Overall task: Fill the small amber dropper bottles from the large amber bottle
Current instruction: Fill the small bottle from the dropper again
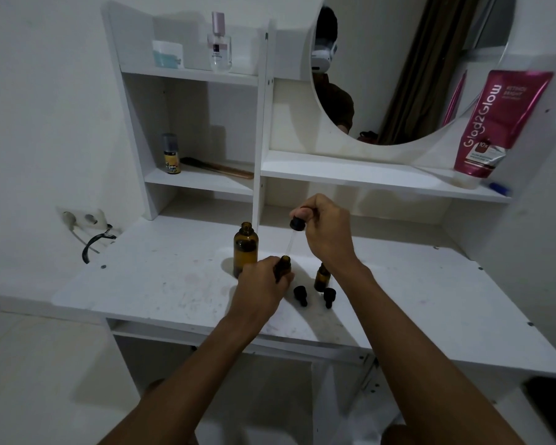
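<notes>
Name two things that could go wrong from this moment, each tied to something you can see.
1. The right hand holds the dropper over the narrow mouth of the small bottle gripped by the left hand; a slight miss could drip on the table.
2. The large amber bottle stands open just behind the left hand; a nudge might tip it.

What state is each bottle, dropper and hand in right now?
Large amber glass bottle: upright on the white desk, uncapped.
Small amber glass bottle: uncapped, gripped by left hand.
Black-bulbed glass dropper: pinched by right hand, tip at that bottle's mouth.
Second small amber bottle: upright on desk, top hidden behind right wrist.
Two black dropper caps: off, lying on desk.
</notes>
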